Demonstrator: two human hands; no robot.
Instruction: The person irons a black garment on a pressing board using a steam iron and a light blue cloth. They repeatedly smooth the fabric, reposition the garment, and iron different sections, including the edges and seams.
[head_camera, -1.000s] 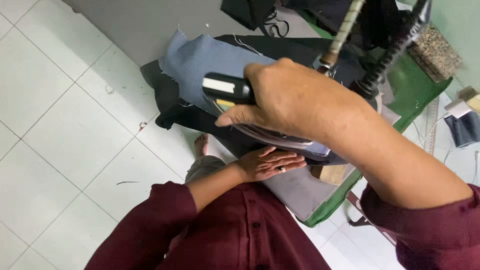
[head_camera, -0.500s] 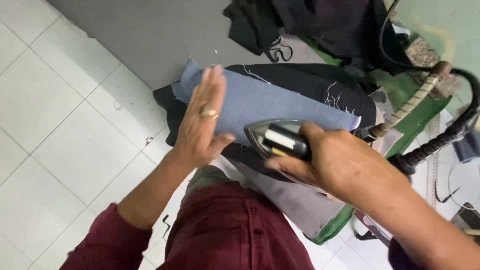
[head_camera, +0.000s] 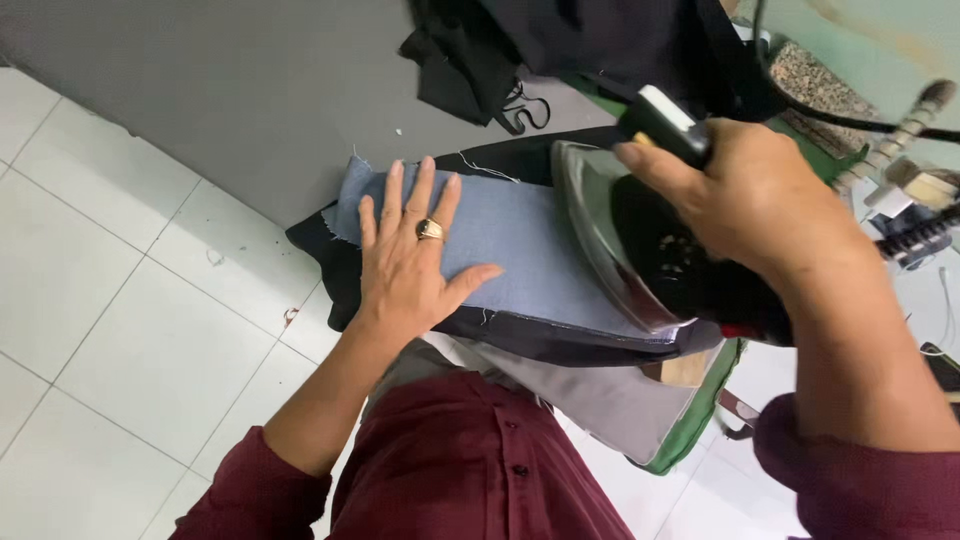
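At centre of the head view, left hand (head_camera: 415, 265) lies flat, fingers spread apart, palm down on a blue-grey fabric strip (head_camera: 520, 250). Gold ring (head_camera: 430, 229) on one finger. Fingertips point to about 12 o'clock, thumb out toward 3 o'clock. Hand holds nothing, just presses the strip's left part.

Strip runs from about 10 o'clock to 4 o'clock across a black garment (head_camera: 560, 340) that sits under it; frayed threads at its left end.

Right hand (head_camera: 740, 200) at 2 o'clock from the left hand, fingers closed tight around the black handle of an iron (head_camera: 620, 240). Iron is tilted, shiny soleplate edge touching the strip's right part, tip toward 11 o'clock. Iron and left thumb near each other, not touching.

Grey pad (head_camera: 620, 410) shows under the garment at 5 o'clock, green cover edge (head_camera: 700, 430) beside it. More black cloth (head_camera: 470, 60) piled at 12 o'clock. Hose and cord (head_camera: 900, 125) at 3 o'clock, far right. White tiled floor (head_camera: 120, 300) at 9 o'clock. Maroon shirt (head_camera: 470, 470) at 6 o'clock, both sleeves same colour.
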